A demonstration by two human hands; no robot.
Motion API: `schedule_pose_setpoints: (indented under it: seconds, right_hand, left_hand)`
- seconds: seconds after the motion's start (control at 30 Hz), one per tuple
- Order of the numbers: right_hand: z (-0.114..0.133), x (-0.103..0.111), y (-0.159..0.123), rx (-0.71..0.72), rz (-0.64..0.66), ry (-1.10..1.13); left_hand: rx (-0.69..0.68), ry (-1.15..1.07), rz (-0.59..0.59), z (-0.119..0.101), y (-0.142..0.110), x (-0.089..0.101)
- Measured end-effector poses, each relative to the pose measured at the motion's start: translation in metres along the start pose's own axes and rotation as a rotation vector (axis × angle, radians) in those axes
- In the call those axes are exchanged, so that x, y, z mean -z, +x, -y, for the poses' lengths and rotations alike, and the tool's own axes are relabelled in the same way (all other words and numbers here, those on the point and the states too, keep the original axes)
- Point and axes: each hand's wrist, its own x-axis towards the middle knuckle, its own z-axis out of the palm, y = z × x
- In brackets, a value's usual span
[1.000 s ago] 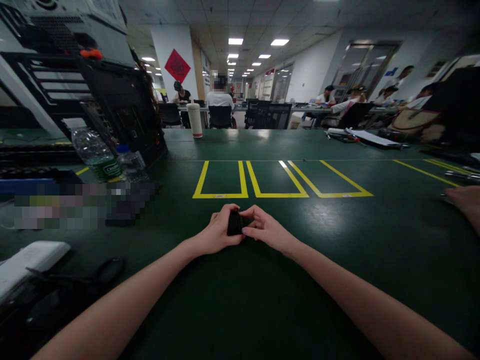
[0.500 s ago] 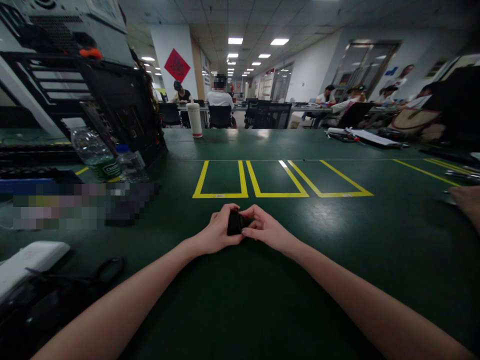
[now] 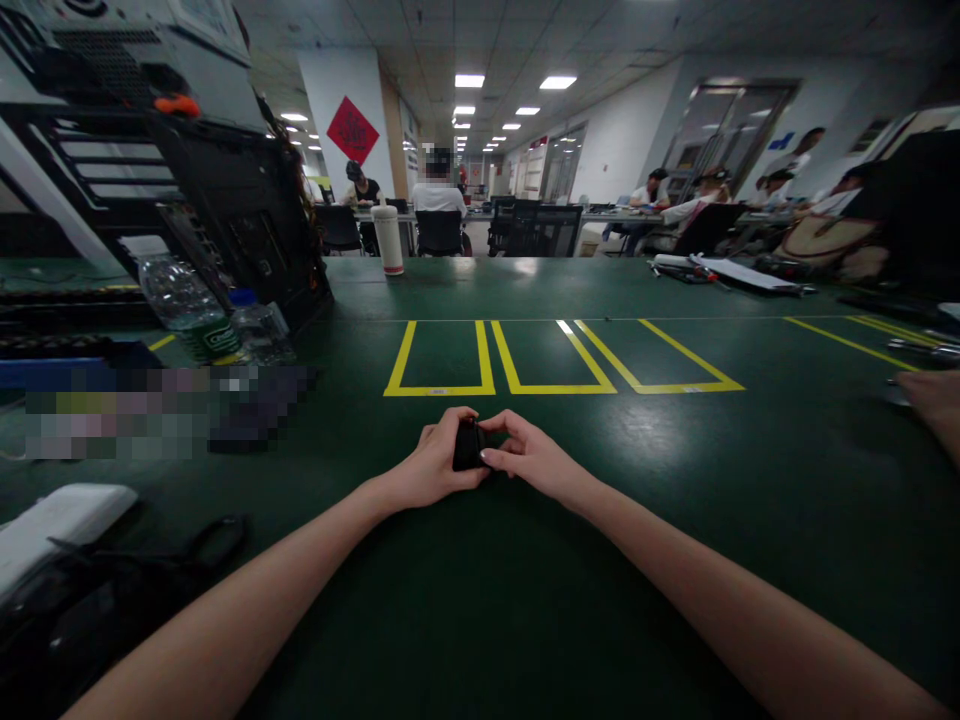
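Note:
Between my hands is a small black block-like object [image 3: 466, 445], too dark for its kind to show. My left hand [image 3: 435, 460] wraps round it from the left, with the thumb and fingers along its near and far sides. My right hand [image 3: 529, 455] pinches at its right side with thumb and fingertips. The part under my right fingers is mostly hidden. Both hands are low over the green tabletop [image 3: 495, 600], just in front of the yellow tape outlines [image 3: 439, 391].
Plastic bottles [image 3: 180, 300] and a black computer case [image 3: 240, 220] stand at the left. Black cables [image 3: 127, 600] and a white device [image 3: 64, 530] lie near left. A white cup [image 3: 388, 240] stands farther back. Another person's hand [image 3: 934, 405] is at the right edge.
My right thumb and fingers have shifted slightly left, closer against the black object. My left hand keeps its hold almost unchanged.

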Motion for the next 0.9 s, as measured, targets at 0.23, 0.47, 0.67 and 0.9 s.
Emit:
schedule_pose_setpoints:
  seconds: [0.23,0.47,0.67,0.9]
  right_hand:
    - [0.003,-0.0021,-0.0032,0.009,-0.047,-0.008]
    - [-0.0026,-0.0002,0.0004,-0.065,-0.033,-0.048]
    - [0.0023,0.0005,-0.0041,-0.016,0.01,0.012]
    - [-0.0026,-0.0014,-0.0007,-0.019,-0.04,-0.024]
  left_hand:
    - [-0.024,-0.001,-0.005,-0.0028,-0.0002,0.0009]
    - [0.003,-0.014,0.015,-0.0017,-0.0008,0.0018]
    - [0.003,-0.016,0.017,-0.0004,-0.0008,0.0014]
    - [-0.001,-0.014,-0.005,-0.0006,0.0004,0.0002]
